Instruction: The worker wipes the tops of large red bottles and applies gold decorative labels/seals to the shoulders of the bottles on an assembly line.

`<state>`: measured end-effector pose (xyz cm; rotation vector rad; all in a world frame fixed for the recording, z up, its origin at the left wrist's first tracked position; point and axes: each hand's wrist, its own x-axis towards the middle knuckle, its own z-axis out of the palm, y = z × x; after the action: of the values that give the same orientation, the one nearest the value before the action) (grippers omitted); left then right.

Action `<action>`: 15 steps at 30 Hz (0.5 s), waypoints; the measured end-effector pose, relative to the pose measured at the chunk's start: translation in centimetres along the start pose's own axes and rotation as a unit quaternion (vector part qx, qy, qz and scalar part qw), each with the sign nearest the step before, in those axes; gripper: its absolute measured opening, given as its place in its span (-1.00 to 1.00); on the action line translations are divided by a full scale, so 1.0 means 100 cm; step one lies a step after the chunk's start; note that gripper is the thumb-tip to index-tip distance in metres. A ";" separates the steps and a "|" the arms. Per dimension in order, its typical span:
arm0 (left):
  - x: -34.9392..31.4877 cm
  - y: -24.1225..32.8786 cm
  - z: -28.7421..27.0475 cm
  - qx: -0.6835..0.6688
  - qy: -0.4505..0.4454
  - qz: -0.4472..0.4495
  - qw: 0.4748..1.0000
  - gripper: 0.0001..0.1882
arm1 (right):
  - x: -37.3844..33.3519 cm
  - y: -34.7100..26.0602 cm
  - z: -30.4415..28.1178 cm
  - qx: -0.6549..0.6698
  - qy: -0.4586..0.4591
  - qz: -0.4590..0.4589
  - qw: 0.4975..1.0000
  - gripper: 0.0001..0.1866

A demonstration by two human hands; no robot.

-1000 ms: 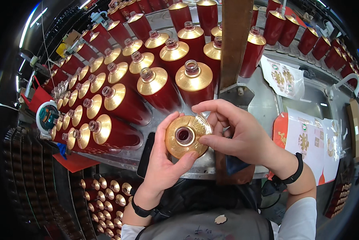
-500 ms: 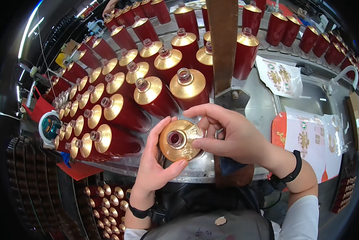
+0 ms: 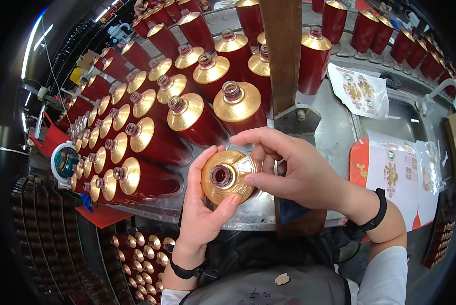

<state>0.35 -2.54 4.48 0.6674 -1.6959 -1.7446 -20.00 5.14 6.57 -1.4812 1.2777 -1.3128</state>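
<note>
Your left hand (image 3: 203,216) grips the gold-topped bottle (image 3: 238,178); your right hand (image 3: 299,175) touches its right side — can't tell if pinching. Best hold it steady.

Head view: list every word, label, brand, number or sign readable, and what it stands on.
White packet: gold characters, round green mark; wording not copied.
Red-and-white packaging: gold characters, similar mark; wording not copied.
Grey apron: dark marks, too unclear to read.
Held bottle: patterned gold shoulder, no readable words.
</note>
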 end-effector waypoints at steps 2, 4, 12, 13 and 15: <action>0.000 0.002 0.002 -0.006 0.006 -0.007 1.000 -0.13 | 0.000 0.001 -0.001 -0.005 -0.003 0.000 1.000 -0.49; 0.000 0.002 0.004 -0.013 0.012 -0.014 1.000 -0.10 | 0.001 0.001 -0.001 -0.001 -0.002 0.004 1.000 -0.49; -0.003 0.000 -0.003 0.141 0.017 -0.014 0.990 0.03 | 0.003 -0.009 -0.004 0.038 -0.016 0.052 0.998 -0.46; -0.002 0.000 -0.006 0.140 0.018 -0.013 0.990 0.03 | 0.003 -0.012 -0.004 0.042 -0.024 0.069 0.996 -0.44; 0.000 0.000 -0.011 0.206 -0.004 0.024 0.978 0.05 | 0.003 -0.014 -0.003 0.044 -0.032 0.085 0.995 -0.42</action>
<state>1.17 -3.26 4.41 0.7876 -2.0843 -1.3721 -20.08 5.20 8.03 -1.3126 1.2595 -1.1855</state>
